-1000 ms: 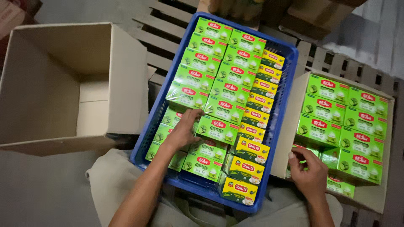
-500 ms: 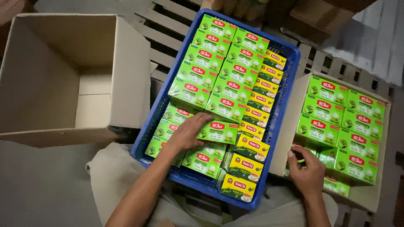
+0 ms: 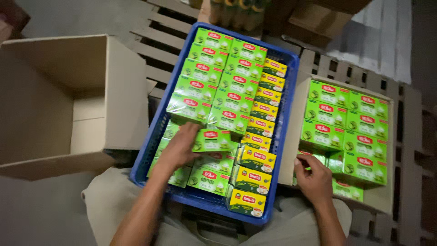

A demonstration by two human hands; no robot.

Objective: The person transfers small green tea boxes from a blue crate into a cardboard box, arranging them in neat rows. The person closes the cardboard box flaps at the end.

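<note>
hands work at the near end of a blue crate (image 3: pixel 150 148): the left hand (image 3: pixel 178 148) lies with fingers clamped on a green tea box (image 3: pixel 211 140) that sits tilted above the lower layer near the crate's left wall, while the right hand (image 3: pixel 312 178), fingers curled together, grips the near edge of a green box (image 3: pixel 312 157) in the full carton (image 3: pixel 291 136) just beside the crate's right wall. yellow boxes (image 3: pixel 255 159) run along the crate's right side with green rows packed tight toward the far rim, and an open cardboard box (image 3: pixel 59 100) to the left stands with room inside, wooden pallet slats (image 3: pixel 157 50) showing beyond.
</note>
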